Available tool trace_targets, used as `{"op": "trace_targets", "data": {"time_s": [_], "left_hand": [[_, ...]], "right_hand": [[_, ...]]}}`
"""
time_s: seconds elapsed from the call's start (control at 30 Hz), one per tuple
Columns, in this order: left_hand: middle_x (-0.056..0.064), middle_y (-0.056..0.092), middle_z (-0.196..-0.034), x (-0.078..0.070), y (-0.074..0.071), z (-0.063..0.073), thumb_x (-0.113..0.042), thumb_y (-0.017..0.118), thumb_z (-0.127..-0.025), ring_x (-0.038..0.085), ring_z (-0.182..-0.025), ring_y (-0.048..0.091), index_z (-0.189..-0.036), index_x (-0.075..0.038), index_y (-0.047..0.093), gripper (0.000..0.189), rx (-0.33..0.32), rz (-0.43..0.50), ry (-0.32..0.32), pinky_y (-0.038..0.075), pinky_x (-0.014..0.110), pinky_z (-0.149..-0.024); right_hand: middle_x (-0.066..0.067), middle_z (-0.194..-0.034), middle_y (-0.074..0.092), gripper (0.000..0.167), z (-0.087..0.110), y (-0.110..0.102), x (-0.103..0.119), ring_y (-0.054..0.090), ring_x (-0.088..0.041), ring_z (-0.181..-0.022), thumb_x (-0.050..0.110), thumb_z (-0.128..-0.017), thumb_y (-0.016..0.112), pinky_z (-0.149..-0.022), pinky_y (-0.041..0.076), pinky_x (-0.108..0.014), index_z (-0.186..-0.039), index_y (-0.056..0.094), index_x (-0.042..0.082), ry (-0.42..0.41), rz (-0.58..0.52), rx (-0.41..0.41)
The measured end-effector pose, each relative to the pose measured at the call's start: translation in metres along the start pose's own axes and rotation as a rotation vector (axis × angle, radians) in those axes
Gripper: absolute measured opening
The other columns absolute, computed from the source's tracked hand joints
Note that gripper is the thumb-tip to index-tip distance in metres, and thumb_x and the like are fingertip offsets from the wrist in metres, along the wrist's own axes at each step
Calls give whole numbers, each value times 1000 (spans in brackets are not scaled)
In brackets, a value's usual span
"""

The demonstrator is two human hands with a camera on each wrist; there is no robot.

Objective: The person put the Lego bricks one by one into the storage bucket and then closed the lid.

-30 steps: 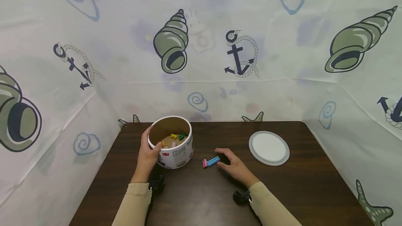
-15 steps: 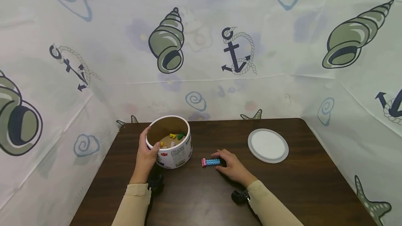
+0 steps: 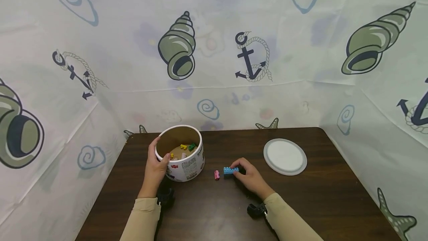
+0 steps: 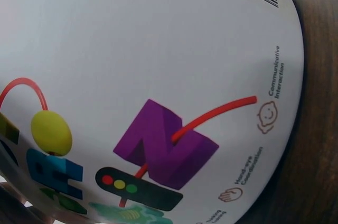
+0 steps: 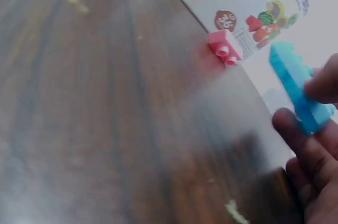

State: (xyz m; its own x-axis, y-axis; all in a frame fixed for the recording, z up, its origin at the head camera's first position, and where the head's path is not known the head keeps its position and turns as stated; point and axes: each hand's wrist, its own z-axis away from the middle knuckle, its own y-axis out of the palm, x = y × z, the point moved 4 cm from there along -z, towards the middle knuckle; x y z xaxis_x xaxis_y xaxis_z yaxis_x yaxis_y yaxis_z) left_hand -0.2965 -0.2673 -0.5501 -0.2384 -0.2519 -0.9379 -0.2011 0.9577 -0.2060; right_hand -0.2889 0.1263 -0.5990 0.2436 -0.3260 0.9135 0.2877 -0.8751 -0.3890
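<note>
Pinched between my right hand's point(image 3: 250, 179) thumb and fingers is a long blue toy brick point(image 3: 230, 170) with studs. In the right wrist view the blue brick point(image 5: 297, 86) is tilted, its shadow falling on the wood below. A small pink toy brick point(image 3: 217, 175) lies on the table just left of it, lying on its side with its studs showing in the right wrist view. My left hand point(image 3: 157, 169) grips the rim of a white printed tub point(image 3: 187, 171), thumb over the near edge. The tub's wall point(image 4: 132, 39) fills most of the left wrist view.
Inside the tub lie several small bricks, among them a yellow one point(image 3: 183, 147) and a green one point(image 3: 192, 147). A white round plate point(image 3: 285, 157) sits at the right on the dark wooden table point(image 3: 200, 215). Cloth walls point(image 3: 214, 66) with shell prints enclose the table.
My right hand has closed on the blue brick and moved it right, away from the pink brick, which stays on the table. The left hand keeps its grip on the tub.
</note>
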Motion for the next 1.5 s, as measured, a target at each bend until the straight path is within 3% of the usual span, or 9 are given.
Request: {"op": "trace_targets", "data": {"time_s": [0.17,0.27,0.47,0.7,0.83,1.07,1.3,1.5], "left_hand": [[20,38,-167,-1,1,1,-22,69,-97,48,-141,47,-172,-23,27,85,-2,-4,-1,46,8,-95],[19,38,-167,-2,1,1,-25,69,-98,47,-142,48,-172,-24,27,85,-3,-17,-6,45,9,-95],[15,37,-169,-2,-1,2,-26,70,-99,45,-143,46,-171,-26,28,84,-8,-13,-16,43,11,-99],[16,38,-169,-3,1,0,-29,71,-99,43,-144,47,-171,-26,28,84,-8,-25,-20,43,12,-99],[16,37,-170,-2,4,1,-30,71,-100,43,-145,47,-172,-28,27,84,6,-20,-23,44,11,-98],[14,36,-170,1,-1,7,-30,70,-101,42,-146,46,-172,-29,26,83,-8,-22,-31,43,10,-99],[18,38,-169,-1,-2,5,-30,68,-100,43,-142,47,-172,-26,27,83,-3,-30,-13,44,7,-97],[15,37,-169,0,1,4,-29,69,-100,42,-143,47,-172,-27,26,83,-5,-25,-18,43,8,-98]], "right_hand": [[-9,-129,68,18,0,-9,-6,59,-25,-119,9,-104,71,-100,51,-25,-121,72,16,77,-238,-79],[-13,-127,67,19,0,-12,-8,59,-25,-112,9,-104,71,-92,54,-24,-123,71,11,100,-312,-105],[-13,-119,66,24,0,-13,-9,60,-21,-101,15,-103,76,-84,54,-24,-125,70,10,118,-305,-97],[-17,-125,70,26,-1,-14,-8,63,-23,-105,11,-102,76,-87,55,-24,-128,70,10,94,-257,-104],[-14,-121,72,27,-2,-13,-4,67,-25,-103,17,-102,77,-85,56,-24,-128,70,10,95,-237,-132],[-15,-113,67,36,-17,5,43,68,-46,-100,31,-106,73,-88,63,-38,-132,64,9,27,-323,-105],[-10,-105,63,32,-55,24,100,66,-21,-80,26,-108,69,-74,62,-34,-130,53,8,-74,-512,-169],[-8,-107,63,29,-95,44,139,62,-19,-73,25,-109,68,-61,57,-29,-128,56,8,-136,-544,-187]]}}
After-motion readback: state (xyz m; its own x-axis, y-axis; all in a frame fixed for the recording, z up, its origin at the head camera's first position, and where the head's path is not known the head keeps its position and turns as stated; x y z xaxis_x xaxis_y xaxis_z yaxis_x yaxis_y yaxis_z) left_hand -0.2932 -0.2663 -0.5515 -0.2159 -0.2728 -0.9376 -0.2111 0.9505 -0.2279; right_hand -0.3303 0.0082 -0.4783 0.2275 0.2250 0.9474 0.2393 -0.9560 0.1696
